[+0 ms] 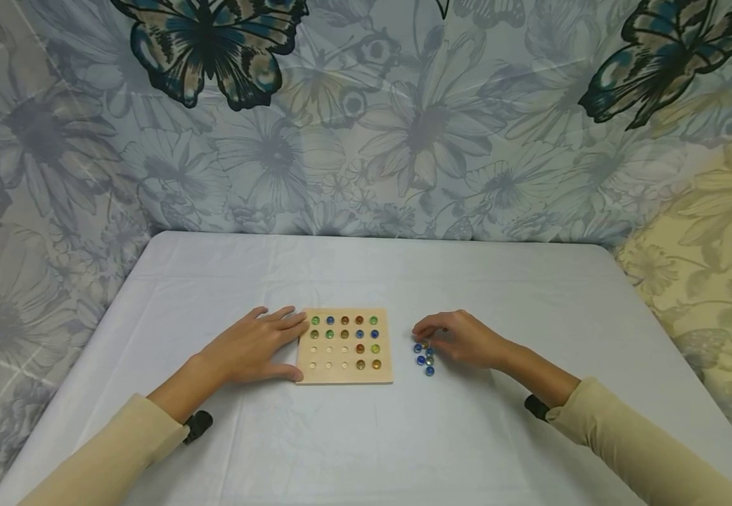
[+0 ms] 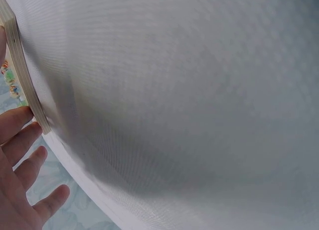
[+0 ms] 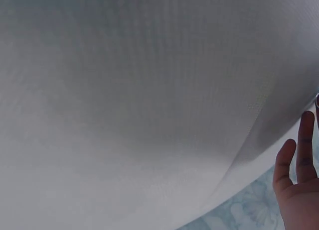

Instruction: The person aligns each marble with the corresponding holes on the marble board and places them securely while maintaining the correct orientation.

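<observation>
A light wooden board (image 1: 344,376) lies flat on the white table, with colored glass marbles (image 1: 344,320) in its two far rows and at the right of its two near rows. Small hollows at its near left hold no marbles. My left hand (image 1: 254,351) touches the board's left edge, fingers spread and thumb at the near corner. In the left wrist view its fingertips (image 2: 35,128) meet the board's edge. Right of the board, several mostly blue marbles (image 1: 420,360) lie in a small cluster. My right hand (image 1: 467,339) hovers over them, fingers slightly bent; its fingertips partly cover the nearest marbles.
A white cloth (image 1: 366,443) covers the table. Behind it hangs a floral curtain (image 1: 372,161) with butterflies, and similar fabric stands along both sides. Dark wrist devices (image 1: 198,426) show at both sleeves.
</observation>
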